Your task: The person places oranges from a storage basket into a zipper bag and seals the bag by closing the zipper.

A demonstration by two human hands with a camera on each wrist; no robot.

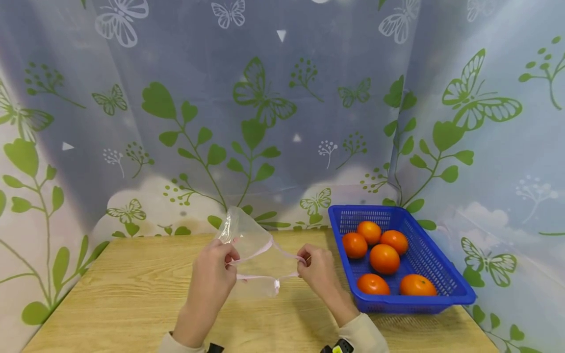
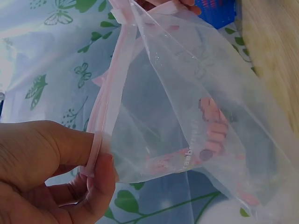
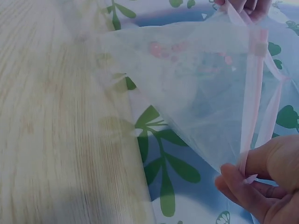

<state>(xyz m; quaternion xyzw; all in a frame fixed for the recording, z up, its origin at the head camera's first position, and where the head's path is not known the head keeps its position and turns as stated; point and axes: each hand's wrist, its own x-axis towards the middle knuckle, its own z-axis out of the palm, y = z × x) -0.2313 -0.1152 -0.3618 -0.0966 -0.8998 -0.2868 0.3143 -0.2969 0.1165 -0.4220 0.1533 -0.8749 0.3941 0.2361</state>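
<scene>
Both hands hold a clear plastic zipper bag (image 1: pixel 251 234) with a pink zip edge, its mouth spread apart above the table. My left hand (image 1: pixel 214 269) pinches one end of the pink edge between thumb and fingers. At the other end, my right hand (image 1: pixel 319 268) pinches the rim the same way. In the left wrist view, pink printed figures and lettering show on the bag (image 2: pixel 187 116), and a slider sits on the zip near the top. The right wrist view shows the bag (image 3: pixel 196 84) hanging from the pinching fingers (image 3: pixel 233 179).
A blue plastic basket (image 1: pixel 441 264) stands right of my right hand. Several orange round fruits, one of them a front fruit (image 1: pixel 417 285), lie inside it. The wooden table (image 1: pixel 132 284) ends at a curtain (image 1: pixel 198 122) printed with leaves and butterflies.
</scene>
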